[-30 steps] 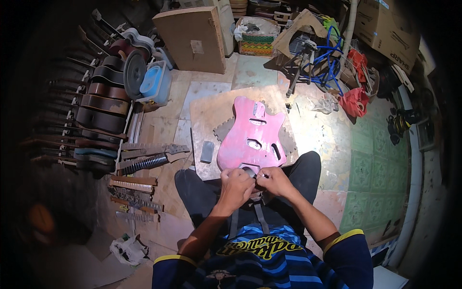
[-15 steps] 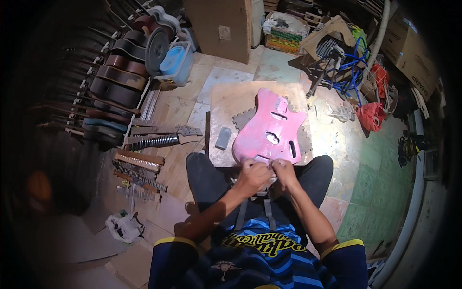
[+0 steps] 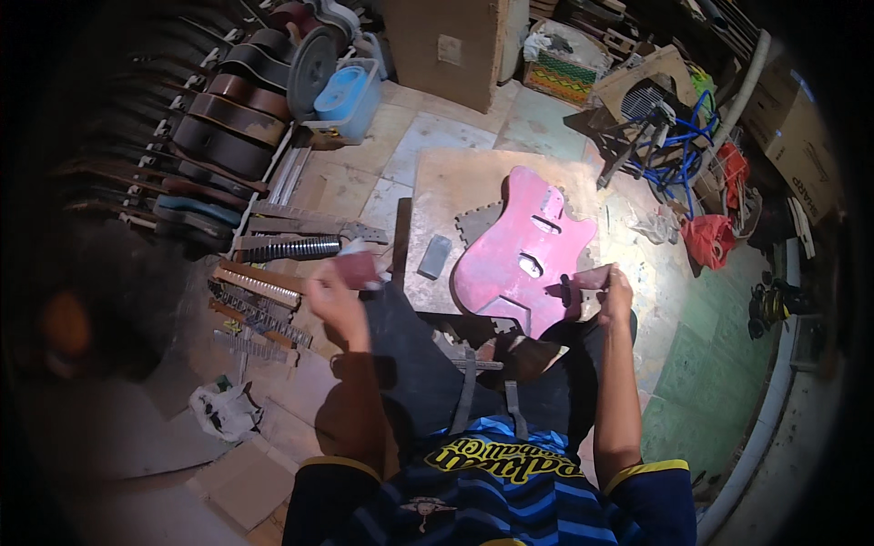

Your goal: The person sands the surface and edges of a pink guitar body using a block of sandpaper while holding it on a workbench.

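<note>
A pink electric guitar body (image 3: 496, 258) lies on a low wooden board (image 3: 446, 173) in front of me, partly over a dark interlocking mat (image 3: 477, 223). My left hand (image 3: 335, 302) is raised to the left of the board, closed on a reddish-brown piece of sandpaper (image 3: 358, 267), blurred by motion. To the right, my right hand (image 3: 618, 296) pinches another brown piece of sandpaper (image 3: 593, 278) just beside the body's lower right edge, where a dark shadow falls. Beside the body's left edge rests a grey sanding block (image 3: 435, 257).
Acoustic guitars (image 3: 223, 123) hang in a row at the left. Guitar necks and clamp-like strips (image 3: 264, 289) lie on the floor nearby. A clear tub (image 3: 348, 114) stands behind them. Blue hose (image 3: 669, 136), a red bag (image 3: 707, 239) and cardboard boxes (image 3: 790, 136) crowd the right.
My hands were together at the body's near edge; now they are wide apart, each with a piece of sandpaper. The view has shifted slightly.
</note>
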The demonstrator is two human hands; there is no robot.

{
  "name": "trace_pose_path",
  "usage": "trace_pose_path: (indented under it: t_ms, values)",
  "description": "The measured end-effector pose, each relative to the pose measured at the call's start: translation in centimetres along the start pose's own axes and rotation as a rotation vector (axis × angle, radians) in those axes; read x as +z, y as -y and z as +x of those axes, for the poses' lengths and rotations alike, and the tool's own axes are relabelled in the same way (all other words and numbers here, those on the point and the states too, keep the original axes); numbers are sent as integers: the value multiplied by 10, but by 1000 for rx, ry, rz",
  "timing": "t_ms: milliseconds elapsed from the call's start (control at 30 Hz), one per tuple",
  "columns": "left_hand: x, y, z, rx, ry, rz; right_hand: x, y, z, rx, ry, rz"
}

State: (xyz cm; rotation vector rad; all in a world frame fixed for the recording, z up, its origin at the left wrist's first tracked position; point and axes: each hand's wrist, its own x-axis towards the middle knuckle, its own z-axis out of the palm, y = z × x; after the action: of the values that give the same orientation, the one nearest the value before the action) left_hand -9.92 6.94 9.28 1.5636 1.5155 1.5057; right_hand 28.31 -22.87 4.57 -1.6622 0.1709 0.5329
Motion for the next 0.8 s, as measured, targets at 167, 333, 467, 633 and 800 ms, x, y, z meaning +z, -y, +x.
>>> trace_pose_path:
  t_ms: [167, 333, 467, 633, 800]
  values:
    - [-2, 158, 52, -84, 145, 323, 39, -18, -33, 158, 337, 262]
    - [44, 161, 25, -1, 241, 723, 55, -28, -66, 245, 407, 310]
    - [101, 124, -7, -11, 795, 193, 62, -24, -83, 306, 435, 315]
    - [136, 68, -54, 76, 990, 661, 70, -17, -94, 323, 471, 322]
    - [133, 87, -46, 33, 999, 484, 76, -12, -107, 341, 524, 358]
